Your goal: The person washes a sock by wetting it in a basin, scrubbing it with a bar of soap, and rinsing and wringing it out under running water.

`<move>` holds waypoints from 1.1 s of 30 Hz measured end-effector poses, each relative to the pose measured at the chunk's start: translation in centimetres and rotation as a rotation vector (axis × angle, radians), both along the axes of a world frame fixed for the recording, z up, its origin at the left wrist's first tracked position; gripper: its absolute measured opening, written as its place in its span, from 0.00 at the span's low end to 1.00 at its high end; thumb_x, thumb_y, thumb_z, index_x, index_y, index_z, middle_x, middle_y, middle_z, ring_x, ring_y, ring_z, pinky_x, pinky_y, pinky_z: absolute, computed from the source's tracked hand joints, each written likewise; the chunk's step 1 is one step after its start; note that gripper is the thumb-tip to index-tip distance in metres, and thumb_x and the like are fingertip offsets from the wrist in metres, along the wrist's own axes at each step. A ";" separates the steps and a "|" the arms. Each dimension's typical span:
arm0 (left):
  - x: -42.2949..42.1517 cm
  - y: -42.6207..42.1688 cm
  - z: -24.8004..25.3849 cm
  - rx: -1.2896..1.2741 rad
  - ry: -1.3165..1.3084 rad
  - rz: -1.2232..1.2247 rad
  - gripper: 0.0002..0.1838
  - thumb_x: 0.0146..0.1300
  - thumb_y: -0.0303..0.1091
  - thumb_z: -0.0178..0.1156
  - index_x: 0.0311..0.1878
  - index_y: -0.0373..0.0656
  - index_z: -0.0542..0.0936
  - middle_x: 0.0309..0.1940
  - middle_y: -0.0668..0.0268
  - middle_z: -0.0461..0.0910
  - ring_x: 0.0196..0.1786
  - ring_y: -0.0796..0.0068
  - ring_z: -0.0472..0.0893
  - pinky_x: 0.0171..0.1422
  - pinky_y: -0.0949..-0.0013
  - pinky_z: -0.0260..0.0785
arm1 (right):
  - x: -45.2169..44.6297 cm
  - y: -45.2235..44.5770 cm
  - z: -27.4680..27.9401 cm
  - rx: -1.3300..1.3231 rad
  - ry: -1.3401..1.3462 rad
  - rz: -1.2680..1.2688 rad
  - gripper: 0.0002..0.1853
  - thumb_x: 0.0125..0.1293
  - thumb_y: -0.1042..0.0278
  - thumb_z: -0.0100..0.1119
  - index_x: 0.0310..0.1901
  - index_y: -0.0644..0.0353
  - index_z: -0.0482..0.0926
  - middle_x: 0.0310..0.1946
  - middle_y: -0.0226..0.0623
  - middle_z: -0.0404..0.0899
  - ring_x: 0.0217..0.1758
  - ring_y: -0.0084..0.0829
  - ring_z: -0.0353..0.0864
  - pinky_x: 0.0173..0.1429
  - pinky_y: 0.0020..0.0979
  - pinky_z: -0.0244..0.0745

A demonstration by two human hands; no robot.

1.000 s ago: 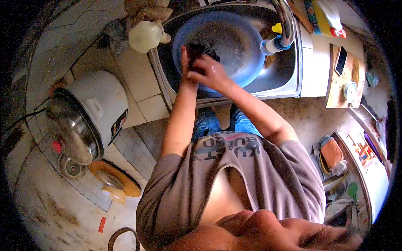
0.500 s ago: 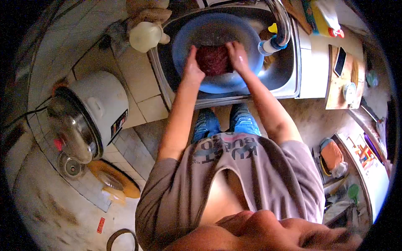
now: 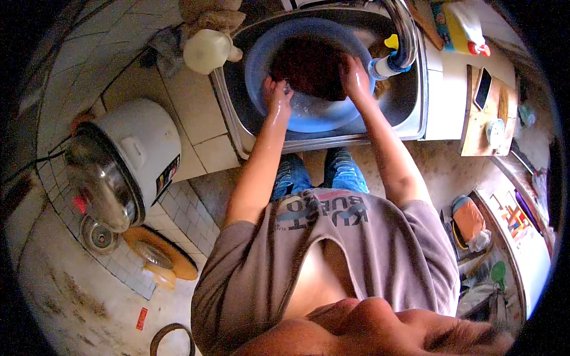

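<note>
A dark maroon piece of wet cloth (image 3: 312, 68) is spread out inside a blue plastic basin (image 3: 314, 123), which sits in a steel sink (image 3: 409, 115). At the cloth's lower left corner, my left hand (image 3: 277, 96) is closed with curled fingers on its edge. My right hand (image 3: 355, 78) grips the right edge, its fingertips partly hidden by the cloth. Both hands look wet. Some water with bubbles shows in the basin below the cloth.
A chrome faucet (image 3: 404, 35) with a blue-and-white end overhangs the basin's right side. Left of the sink stand a pale jug-like container (image 3: 206, 52) and a white rice cooker (image 3: 148, 139). A phone (image 3: 483, 89) lies on a wooden board (image 3: 475, 139) at right.
The cloth was bunched between my hands and now lies spread wider and looks darker. My left hand has moved down slightly, and my right hand has shifted right.
</note>
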State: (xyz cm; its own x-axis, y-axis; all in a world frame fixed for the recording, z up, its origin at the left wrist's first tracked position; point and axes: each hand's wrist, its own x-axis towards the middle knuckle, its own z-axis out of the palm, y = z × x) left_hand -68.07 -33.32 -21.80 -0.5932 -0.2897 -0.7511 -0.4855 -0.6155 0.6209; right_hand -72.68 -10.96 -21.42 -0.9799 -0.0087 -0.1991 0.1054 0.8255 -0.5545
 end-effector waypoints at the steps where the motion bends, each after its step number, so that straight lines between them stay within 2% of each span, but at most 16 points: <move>1: -0.4 0.8 0.0 0.000 -0.001 0.000 0.36 0.57 0.25 0.58 0.68 0.51 0.56 0.65 0.60 0.59 0.62 0.57 0.65 0.61 0.44 0.61 | -0.4 -0.5 -0.6 0.064 0.185 -0.055 0.26 0.61 0.66 0.56 0.62 0.53 0.66 0.53 0.51 0.72 0.54 0.54 0.72 0.57 0.42 0.70; 5: -1.3 2.1 -1.7 0.113 -0.105 0.046 0.36 0.54 0.32 0.66 0.65 0.54 0.59 0.46 0.64 0.73 0.43 0.64 0.74 0.48 0.52 0.69 | -0.8 -4.3 -1.8 0.035 0.273 -0.191 0.29 0.61 0.60 0.59 0.63 0.56 0.65 0.50 0.52 0.74 0.52 0.54 0.74 0.56 0.43 0.71; 7: -1.4 2.4 -3.4 0.130 -0.144 -0.113 0.18 0.54 0.36 0.68 0.48 0.51 0.74 0.39 0.67 0.76 0.40 0.66 0.72 0.47 0.51 0.69 | -1.1 -5.3 -1.9 -0.164 -0.228 -0.214 0.32 0.58 0.58 0.62 0.62 0.60 0.65 0.47 0.51 0.77 0.50 0.48 0.77 0.55 0.43 0.70; 8: -1.5 2.0 -4.7 0.202 -0.200 -0.219 0.14 0.52 0.38 0.70 0.41 0.51 0.78 0.33 0.69 0.76 0.32 0.69 0.70 0.44 0.55 0.68 | -1.3 -5.3 -2.0 -0.165 -0.225 -0.215 0.32 0.58 0.58 0.62 0.62 0.60 0.65 0.47 0.51 0.77 0.50 0.48 0.77 0.55 0.43 0.70; 10: -1.4 2.1 -3.2 0.188 -0.225 -0.239 0.17 0.51 0.40 0.70 0.43 0.51 0.78 0.35 0.69 0.76 0.37 0.69 0.72 0.42 0.56 0.68 | -1.3 -4.6 -2.8 -0.588 -0.513 -0.112 0.30 0.56 0.59 0.64 0.59 0.63 0.68 0.46 0.46 0.78 0.48 0.40 0.77 0.55 0.40 0.70; 11: -1.4 2.2 -2.3 0.176 -0.253 -0.259 0.19 0.51 0.41 0.70 0.45 0.51 0.77 0.37 0.69 0.76 0.42 0.70 0.74 0.40 0.58 0.68 | -1.2 -4.0 -2.9 -0.583 -0.512 -0.110 0.30 0.56 0.59 0.64 0.59 0.63 0.68 0.46 0.46 0.78 0.48 0.40 0.77 0.55 0.40 0.70; 13: -0.8 1.5 -1.9 0.308 -0.150 -0.287 0.22 0.53 0.45 0.68 0.50 0.52 0.76 0.46 0.66 0.76 0.49 0.66 0.74 0.43 0.55 0.68 | -0.4 -3.0 -1.2 -1.041 -0.693 -0.342 0.25 0.56 0.63 0.63 0.54 0.65 0.72 0.47 0.40 0.78 0.48 0.34 0.76 0.55 0.36 0.70; 17: 0.0 -0.4 5.3 0.355 0.015 -0.338 0.28 0.59 0.46 0.63 0.61 0.53 0.68 0.56 0.64 0.72 0.53 0.63 0.74 0.42 0.56 0.71 | -0.1 -0.6 -0.1 -1.533 -0.609 -0.655 0.21 0.61 0.60 0.56 0.52 0.64 0.73 0.46 0.36 0.77 0.49 0.31 0.74 0.56 0.33 0.67; 18: -0.2 -1.1 7.2 0.332 0.056 -0.389 0.30 0.60 0.47 0.62 0.64 0.54 0.64 0.58 0.64 0.70 0.53 0.64 0.74 0.41 0.56 0.72 | 0.4 0.4 0.5 -1.373 -0.490 -0.494 0.22 0.61 0.59 0.56 0.53 0.63 0.73 0.46 0.36 0.77 0.49 0.31 0.74 0.56 0.33 0.66; 21: -0.8 -4.4 9.2 0.245 0.115 -0.542 0.33 0.61 0.46 0.61 0.66 0.51 0.60 0.58 0.64 0.70 0.54 0.62 0.75 0.43 0.56 0.74 | 0.2 1.8 4.5 -1.428 -0.523 -0.577 0.18 0.61 0.64 0.58 0.51 0.62 0.73 0.44 0.35 0.77 0.47 0.27 0.73 0.55 0.30 0.66; 23: -2.1 -5.3 10.5 0.229 0.132 -0.490 0.34 0.61 0.44 0.62 0.67 0.50 0.59 0.57 0.62 0.73 0.53 0.63 0.78 0.35 0.59 0.77 | 0.7 3.2 5.0 -0.723 -0.093 -0.335 0.20 0.59 0.59 0.65 0.47 0.61 0.74 0.42 0.35 0.78 0.47 0.31 0.75 0.55 0.33 0.67; 25: -3.8 -6.3 10.7 -0.460 0.113 -0.793 0.31 0.61 0.43 0.62 0.64 0.43 0.63 0.58 0.57 0.71 0.53 0.56 0.77 0.51 0.58 0.73 | 0.4 3.0 6.0 -0.882 0.013 -0.345 0.20 0.55 0.64 0.69 0.45 0.60 0.73 0.41 0.33 0.78 0.46 0.30 0.75 0.53 0.31 0.68; 27: -4.2 -5.9 10.3 -0.730 0.080 -0.879 0.29 0.59 0.40 0.63 0.61 0.42 0.66 0.61 0.51 0.66 0.58 0.48 0.73 0.55 0.57 0.71 | -0.3 3.6 4.8 -0.485 0.114 -0.258 0.18 0.54 0.67 0.70 0.43 0.60 0.73 0.39 0.32 0.77 0.43 0.30 0.75 0.51 0.30 0.69; 28: -3.9 -4.8 10.2 -1.032 0.232 -0.926 0.30 0.57 0.39 0.64 0.61 0.42 0.66 0.63 0.49 0.63 0.60 0.44 0.70 0.58 0.54 0.68 | -0.6 2.0 5.8 -0.522 0.344 -0.219 0.11 0.55 0.70 0.66 0.35 0.61 0.73 0.31 0.31 0.73 0.37 0.24 0.71 0.45 0.28 0.68; 30: -3.4 -3.5 7.2 -1.505 0.542 -0.982 0.33 0.53 0.38 0.66 0.63 0.46 0.66 0.69 0.51 0.55 0.67 0.40 0.60 0.67 0.46 0.58 | -0.7 1.4 3.1 -0.290 0.342 -0.015 0.18 0.53 0.71 0.68 0.46 0.57 0.74 0.43 0.38 0.76 0.49 0.39 0.73 0.57 0.38 0.67; 33: -2.4 -0.1 6.1 -1.589 0.592 -1.191 0.37 0.51 0.43 0.67 0.65 0.51 0.65 0.71 0.56 0.51 0.70 0.41 0.53 0.71 0.42 0.49 | -1.1 -1.0 0.5 -0.223 0.439 0.180 0.25 0.54 0.64 0.65 0.56 0.49 0.71 0.59 0.41 0.68 0.64 0.46 0.62 0.67 0.47 0.56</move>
